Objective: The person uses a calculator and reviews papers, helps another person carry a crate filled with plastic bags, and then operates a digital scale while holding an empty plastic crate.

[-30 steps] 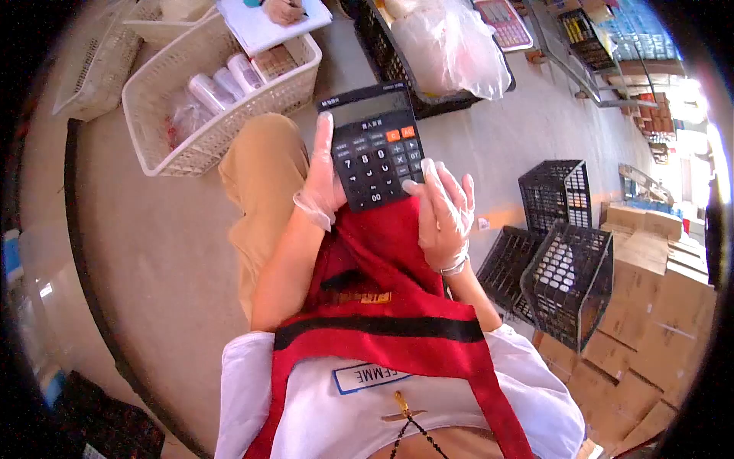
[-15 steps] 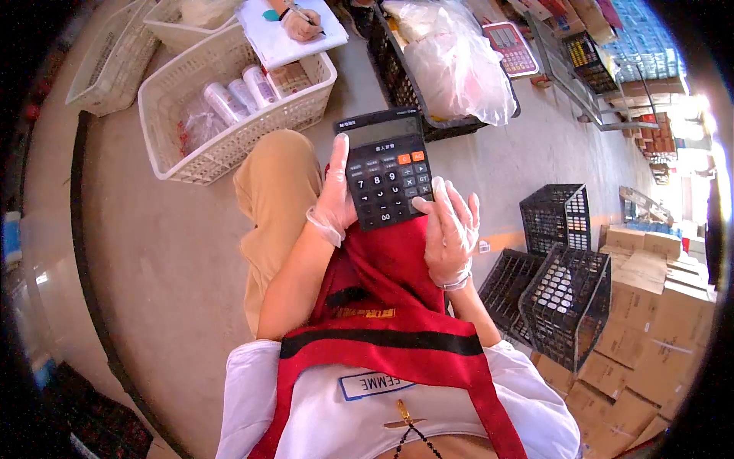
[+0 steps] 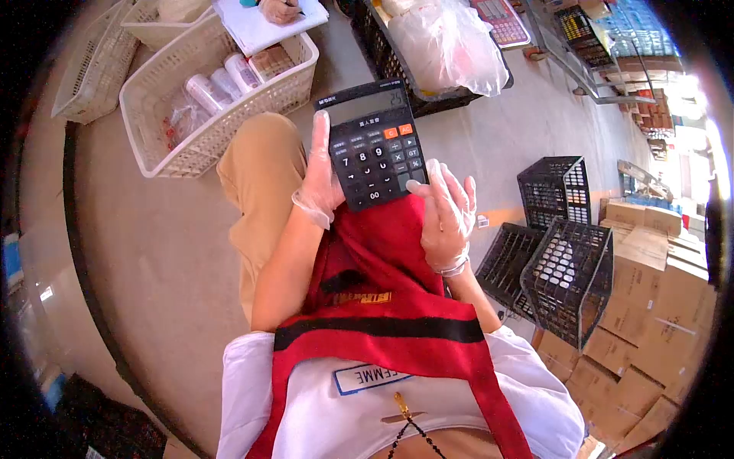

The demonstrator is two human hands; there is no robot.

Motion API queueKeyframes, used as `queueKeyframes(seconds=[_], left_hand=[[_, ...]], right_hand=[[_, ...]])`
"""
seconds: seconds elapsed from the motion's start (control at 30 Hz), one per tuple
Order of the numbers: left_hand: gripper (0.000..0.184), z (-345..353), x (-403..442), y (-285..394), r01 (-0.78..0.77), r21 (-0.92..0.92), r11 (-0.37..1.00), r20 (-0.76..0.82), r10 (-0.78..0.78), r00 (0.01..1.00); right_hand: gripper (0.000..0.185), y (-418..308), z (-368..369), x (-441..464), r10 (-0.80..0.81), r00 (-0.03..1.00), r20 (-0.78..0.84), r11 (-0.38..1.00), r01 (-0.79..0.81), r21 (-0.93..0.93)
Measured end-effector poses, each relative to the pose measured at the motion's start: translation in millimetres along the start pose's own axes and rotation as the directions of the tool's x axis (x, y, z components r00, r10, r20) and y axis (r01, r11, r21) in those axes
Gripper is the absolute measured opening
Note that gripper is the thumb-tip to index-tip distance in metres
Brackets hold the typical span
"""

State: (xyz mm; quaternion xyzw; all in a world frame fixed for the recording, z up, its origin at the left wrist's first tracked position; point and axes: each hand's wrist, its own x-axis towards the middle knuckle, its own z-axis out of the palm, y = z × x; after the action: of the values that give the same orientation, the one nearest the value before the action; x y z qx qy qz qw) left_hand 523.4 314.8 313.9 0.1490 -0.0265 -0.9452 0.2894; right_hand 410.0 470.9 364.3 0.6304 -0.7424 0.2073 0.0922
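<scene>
A black calculator (image 3: 372, 145) with orange and grey keys is tilted over my lap, digits showing on its display. My left hand (image 3: 323, 174), in a clear glove, grips its left edge with the thumb on top. At the lower right corner of the calculator is my right hand (image 3: 449, 214), also gloved, with its fingers apart and holding nothing. Its thumb tip is at the keys beside the corner; whether it presses one I cannot tell. The red apron (image 3: 382, 252) lies beneath both hands.
A white basket (image 3: 180, 153) holds rolls and bags. Above it another person's hand (image 3: 280, 11) holds a pen over paper (image 3: 267, 34). Plastic bags fill a black crate (image 3: 375, 53). Black crates (image 3: 569, 283) and cardboard boxes (image 3: 642, 306) stand at right, a metal cart (image 3: 562, 65) above.
The view dipped and came back, shifting everything in the picture. Digits now show on the calculator display. My left hand has kept its hold, and my right hand stays by the lower right corner.
</scene>
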Motion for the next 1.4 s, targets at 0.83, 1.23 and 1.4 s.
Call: queueKeyframes(seconds=[0.83, 1.23, 1.4], left_hand=[[0.074, -7, 2, 1, 0.060, -0.037, 0.998, 0.039, -0.058, 0.998], [0.073, -2, 2, 2, 0.023, 0.024, 0.999, -0.039, -0.022, 0.999], [0.074, -4, 2, 1, 0.038, 0.014, 0.999, -0.015, -0.037, 0.999]], right_hand=[[0.035, 0, -6, 12, 0.060, 0.991, -0.122, 0.996, -0.052, 0.068], [0.038, 0, -6, 21, 0.108, 0.992, -0.058, 0.991, -0.103, 0.080], [0.040, 6, -4, 20, 0.118, 0.992, -0.056, 0.992, -0.115, 0.043]])
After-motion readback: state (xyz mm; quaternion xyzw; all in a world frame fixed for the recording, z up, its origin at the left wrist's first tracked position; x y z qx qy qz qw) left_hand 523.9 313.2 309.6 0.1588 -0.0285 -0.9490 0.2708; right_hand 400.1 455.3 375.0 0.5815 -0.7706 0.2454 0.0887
